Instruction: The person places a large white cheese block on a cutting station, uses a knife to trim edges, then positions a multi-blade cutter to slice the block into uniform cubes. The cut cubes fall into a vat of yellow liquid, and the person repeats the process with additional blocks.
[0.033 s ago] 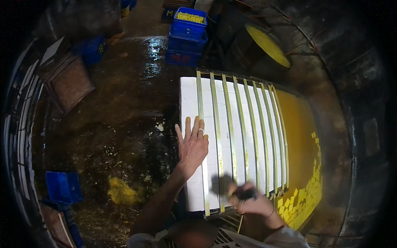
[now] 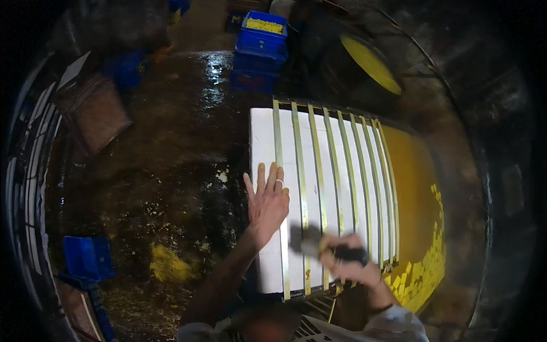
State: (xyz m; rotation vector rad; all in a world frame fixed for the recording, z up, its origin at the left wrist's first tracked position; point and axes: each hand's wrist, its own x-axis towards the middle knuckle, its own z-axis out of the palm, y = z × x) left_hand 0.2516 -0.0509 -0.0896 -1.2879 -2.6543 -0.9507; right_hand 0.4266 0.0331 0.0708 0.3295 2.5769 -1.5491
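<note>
A wide white slab (image 2: pixel 262 134) lies on the bench under a row of long, narrow metal strips (image 2: pixel 318 165). Fingers spread, my left hand (image 2: pixel 269 208) rests flat on the slab's left part, its fingertips against the leftmost strip. My right hand (image 2: pixel 350 259) is wrapped round the dark handle of a scraper-like tool (image 2: pixel 310 244). Motion blurs the tool's broad grey head, which is over the near part of the slab beside the second strip. Whether the head touches the slab, I cannot tell.
Small yellow blocks (image 2: pixel 421 276) lie along the right edge of the brown bench top (image 2: pixel 411 171). Stacked blue crates (image 2: pixel 261 43), the top one holding yellow pieces, and a drum with a yellow top (image 2: pixel 370 65) stand beyond. Another blue crate (image 2: pixel 88 257) sits at left on the wet, stained floor (image 2: pixel 165 188).
My right hand has moved slightly away from me with the tool, which is tilted differently. The left hand keeps its place on the slab. The whole view has shifted a little.
</note>
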